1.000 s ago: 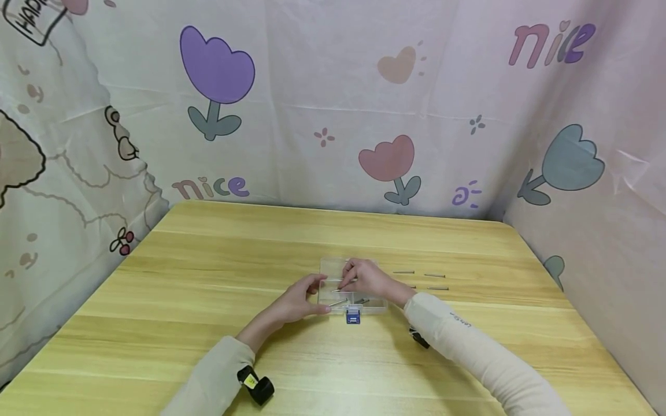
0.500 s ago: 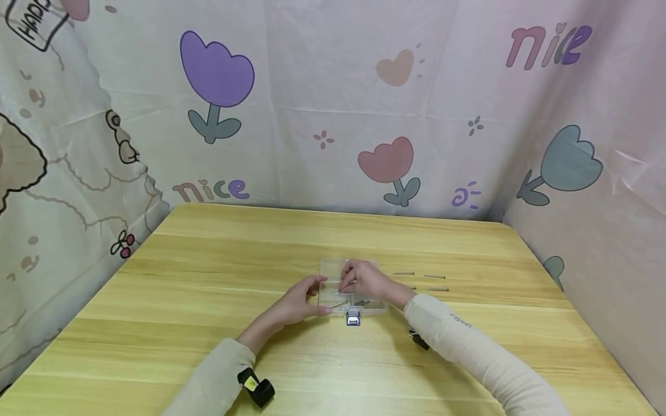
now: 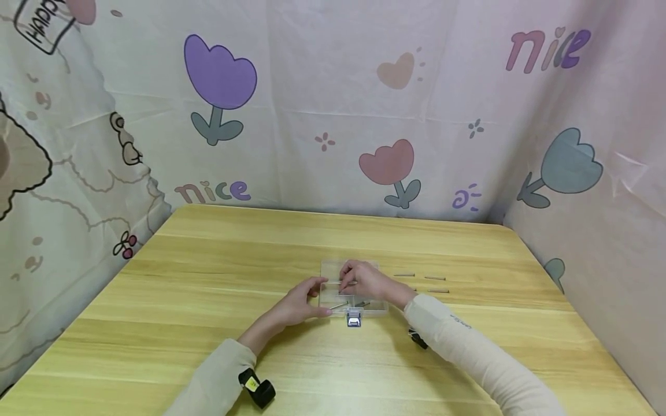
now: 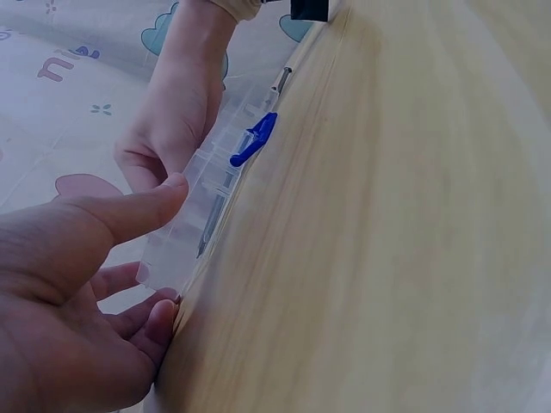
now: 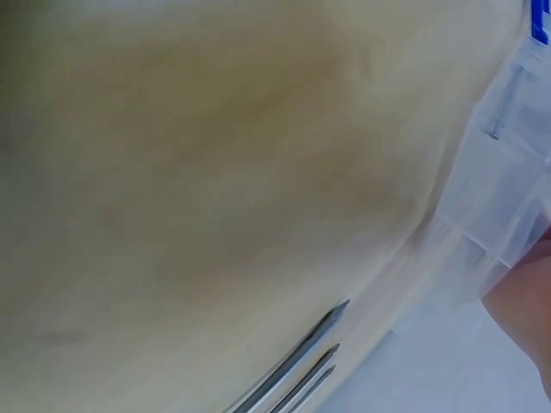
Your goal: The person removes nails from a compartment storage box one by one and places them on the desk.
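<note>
A clear plastic compartment box with a blue latch at its front lies on the table, lid raised at the back. My left hand grips its left side, thumb near the front corner and fingers farther back. Over the left compartments, my right hand pinches a nail, mostly hidden by the fingertips. One nail lies in the front left compartment and another to its right. In the right wrist view, a nail shows through the box wall.
Several nails lie on the table right of the box, including one at the back and one nearer; the right forearm partly covers another. The wooden table meets a patterned curtain behind.
The right fingertips have dipped slightly into the box, and less of the pinched nail shows. The left hand keeps its hold. The head view has shifted a little.
</note>
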`<state>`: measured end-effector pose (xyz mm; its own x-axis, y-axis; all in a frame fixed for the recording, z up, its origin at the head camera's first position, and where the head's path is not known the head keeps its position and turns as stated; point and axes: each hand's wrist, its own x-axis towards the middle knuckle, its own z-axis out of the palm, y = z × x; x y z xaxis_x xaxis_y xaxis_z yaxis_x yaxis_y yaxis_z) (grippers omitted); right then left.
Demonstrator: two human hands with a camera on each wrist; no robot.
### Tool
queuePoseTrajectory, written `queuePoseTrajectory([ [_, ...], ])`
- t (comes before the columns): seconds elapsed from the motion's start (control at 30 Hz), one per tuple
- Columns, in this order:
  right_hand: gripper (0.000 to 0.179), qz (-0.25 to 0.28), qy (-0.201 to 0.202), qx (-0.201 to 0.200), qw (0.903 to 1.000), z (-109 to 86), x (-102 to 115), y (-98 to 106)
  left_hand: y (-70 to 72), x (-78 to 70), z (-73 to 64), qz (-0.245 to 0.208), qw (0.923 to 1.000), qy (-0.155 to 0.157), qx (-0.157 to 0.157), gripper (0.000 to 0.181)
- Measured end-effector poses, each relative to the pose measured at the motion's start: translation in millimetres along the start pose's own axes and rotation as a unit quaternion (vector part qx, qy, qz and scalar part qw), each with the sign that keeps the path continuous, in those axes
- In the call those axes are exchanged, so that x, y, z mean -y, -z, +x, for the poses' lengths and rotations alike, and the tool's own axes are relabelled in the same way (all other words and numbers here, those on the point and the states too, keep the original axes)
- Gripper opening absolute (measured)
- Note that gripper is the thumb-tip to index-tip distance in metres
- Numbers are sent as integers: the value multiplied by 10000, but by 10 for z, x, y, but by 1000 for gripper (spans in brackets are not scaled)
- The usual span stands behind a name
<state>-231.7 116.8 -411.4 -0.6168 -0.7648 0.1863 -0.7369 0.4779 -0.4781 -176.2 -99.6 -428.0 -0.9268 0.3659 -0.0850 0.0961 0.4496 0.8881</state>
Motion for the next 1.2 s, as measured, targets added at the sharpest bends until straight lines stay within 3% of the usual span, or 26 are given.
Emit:
queuePoseTrajectory([
  [0.2, 5, 73, -288, 244, 9993, -3, 44, 56, -3, 13, 7, -19, 10000, -27, 35, 69],
  [0.4, 6, 496, -681, 4, 9964, 5, 57, 177, -3, 9, 10, -5, 10000, -27, 19, 69],
  [0.53, 5, 679, -968, 73, 9930, -13, 43, 265, -5, 5, 11, 2, 10000, 18, -7, 70],
  [0.8, 10, 400, -847, 127, 9955, -132, -7, 375, -10, 2, 8, 21, 10000, 23, -61, 70],
  [1.2, 9, 316, -1195, -218, 9921, -475, -151, 532, -7, 3, -2, 0, 10000, -23, -49, 70],
])
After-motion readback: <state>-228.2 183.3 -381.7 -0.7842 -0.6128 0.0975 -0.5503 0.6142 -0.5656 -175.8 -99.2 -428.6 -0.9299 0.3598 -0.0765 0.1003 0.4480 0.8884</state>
